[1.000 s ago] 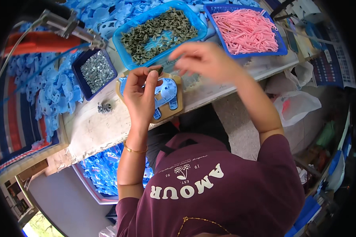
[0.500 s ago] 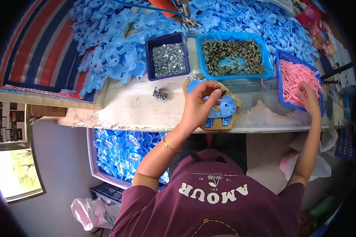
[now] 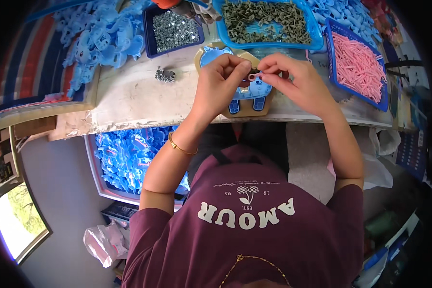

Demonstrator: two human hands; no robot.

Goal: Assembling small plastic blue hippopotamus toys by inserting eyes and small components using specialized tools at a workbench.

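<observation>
My left hand (image 3: 221, 89) is closed in a pinch at a small olive-brown plastic part (image 3: 254, 71), mostly hidden by the fingers. Facing it, my right hand (image 3: 300, 86) pinches a pink plastic strip with a ringed end (image 3: 255, 76). The ring sits right at the olive part between my fingertips; I cannot tell whether they are joined. Beneath both hands, a blue animal-shaped plastic shell (image 3: 213, 54) lies in a tan holding block (image 3: 248, 109) near the table's front edge, its middle covered by my hands.
Behind the block stand a dark blue bin of metal bits (image 3: 146, 33) and a light blue tray of olive parts (image 3: 317, 36). A blue basket (image 3: 332, 62) of pink strips is at right. Loose metal pieces (image 3: 165, 75) lie left. A tub of blue parts (image 3: 137, 151) stands below the edge.
My right hand has come from the pink basket to my left hand, bringing a pink strip. The whole view has shifted, with the table now higher in the picture.
</observation>
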